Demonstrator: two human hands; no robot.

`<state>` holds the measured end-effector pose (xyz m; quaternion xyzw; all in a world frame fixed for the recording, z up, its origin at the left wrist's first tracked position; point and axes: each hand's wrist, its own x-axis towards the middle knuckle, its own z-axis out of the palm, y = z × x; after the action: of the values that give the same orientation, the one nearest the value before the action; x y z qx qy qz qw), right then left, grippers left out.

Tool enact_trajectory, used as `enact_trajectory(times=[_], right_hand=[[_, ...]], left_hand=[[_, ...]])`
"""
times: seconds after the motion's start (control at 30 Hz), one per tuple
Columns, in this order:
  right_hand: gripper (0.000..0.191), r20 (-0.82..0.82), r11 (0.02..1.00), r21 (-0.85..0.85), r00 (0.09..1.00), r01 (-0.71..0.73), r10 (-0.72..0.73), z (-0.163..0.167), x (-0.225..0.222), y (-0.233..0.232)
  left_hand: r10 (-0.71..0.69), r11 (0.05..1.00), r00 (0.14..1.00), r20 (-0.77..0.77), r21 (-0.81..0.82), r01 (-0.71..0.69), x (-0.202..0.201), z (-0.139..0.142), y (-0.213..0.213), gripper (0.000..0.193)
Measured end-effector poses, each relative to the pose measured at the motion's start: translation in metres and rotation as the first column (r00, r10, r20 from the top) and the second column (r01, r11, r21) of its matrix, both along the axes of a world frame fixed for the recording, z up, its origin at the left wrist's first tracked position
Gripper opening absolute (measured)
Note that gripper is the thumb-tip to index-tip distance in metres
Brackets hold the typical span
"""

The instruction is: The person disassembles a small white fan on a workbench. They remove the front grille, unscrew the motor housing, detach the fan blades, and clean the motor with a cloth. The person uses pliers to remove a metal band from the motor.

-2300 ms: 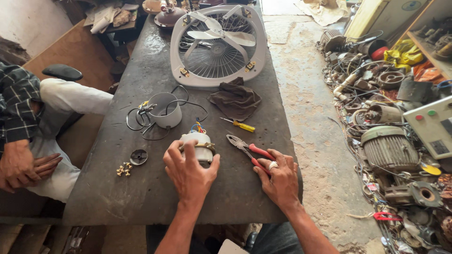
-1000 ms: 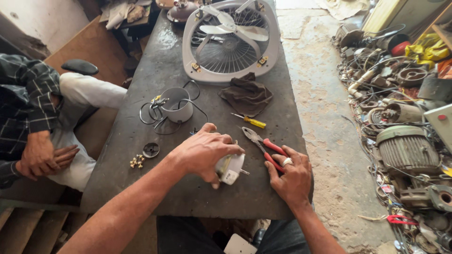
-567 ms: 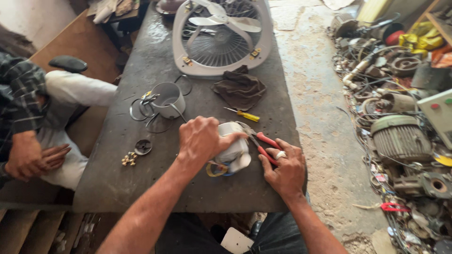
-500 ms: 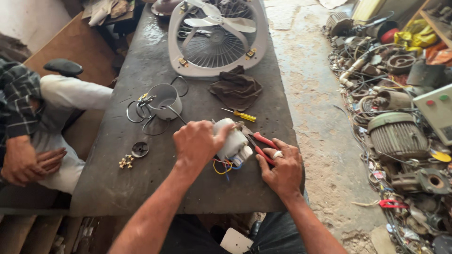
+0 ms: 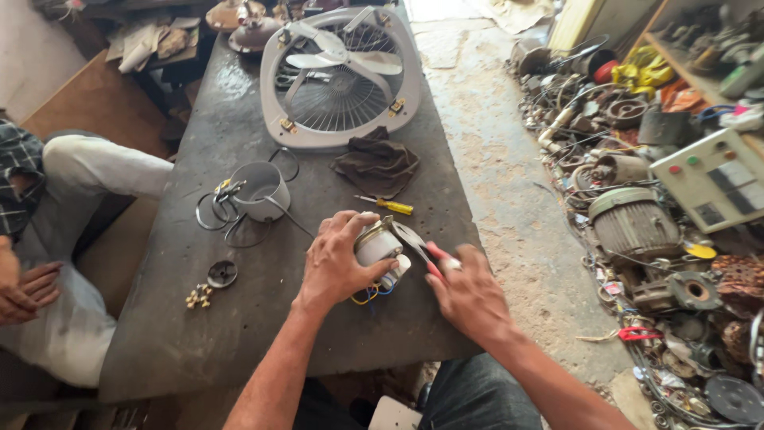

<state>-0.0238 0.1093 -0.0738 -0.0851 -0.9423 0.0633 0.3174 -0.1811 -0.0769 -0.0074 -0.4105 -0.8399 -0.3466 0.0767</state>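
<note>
- Far left of the frame, a seated person's clasped hands (image 5: 22,288) rest on pale trousers, just beside the dark worktable (image 5: 239,350)
- Left-centre on the table, small brass fittings (image 5: 198,296) and a dark round disc (image 5: 222,274) lie near each other, with bare tabletop below them down to the near edge
- Above those, a grey cup-shaped housing (image 5: 261,189) stands open end up in loops of wire; its inside can't be made out
- Centre, the left hand (image 5: 336,263) is wrapped around a small white motor (image 5: 377,245), tilted on its side, coloured wires trailing beneath
- Upper centre, a grey box fan (image 5: 342,76) fills the table's far end, with a brown rag (image 5: 376,165) and a yellow screwdriver (image 5: 387,205) below it
- Right of centre, the right hand (image 5: 468,293) is closed on red-handled pliers (image 5: 422,248), tips at the motor, close to the table's right edge
- Right side, a bare strip of dusty floor, then piled scrap motors (image 5: 634,223)
</note>
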Motion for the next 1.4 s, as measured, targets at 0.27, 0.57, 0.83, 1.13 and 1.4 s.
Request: enact_trajectory(times=[0.27,0.57,0.83,1.13,1.4], right_hand=[[0.045,0.055,-0.411,-0.902,0.980,0.131,0.191,-0.034,0.103,-0.015],[0.017,-0.430,-0.825,-0.565,0.851,0.006,0.300,0.026,0.081,-0.051],[0.016,-0.479,-0.795,-0.606,0.778,0.043,0.407,0.029,0.069,-0.043],[0.017,-0.390,-0.797,-0.600,0.844,0.071,0.368,0.008,0.072,-0.030],[0.019,-0.392,-0.798,-0.598,0.842,0.074,0.372,0.004,0.070,-0.032]], left_hand=[[-0.179,0.975,0.949,0.259,0.175,0.136,-0.057,-0.015,-0.008,0.068],[-0.195,0.976,0.962,0.189,0.138,0.170,-0.041,-0.008,-0.005,0.066],[-0.162,0.986,0.972,0.170,0.061,0.154,-0.022,-0.003,-0.006,0.069],[-0.178,0.983,0.975,0.130,0.063,0.171,-0.021,-0.008,-0.005,0.070],[-0.216,0.975,0.968,0.124,0.069,0.209,-0.023,-0.006,-0.006,0.069]])
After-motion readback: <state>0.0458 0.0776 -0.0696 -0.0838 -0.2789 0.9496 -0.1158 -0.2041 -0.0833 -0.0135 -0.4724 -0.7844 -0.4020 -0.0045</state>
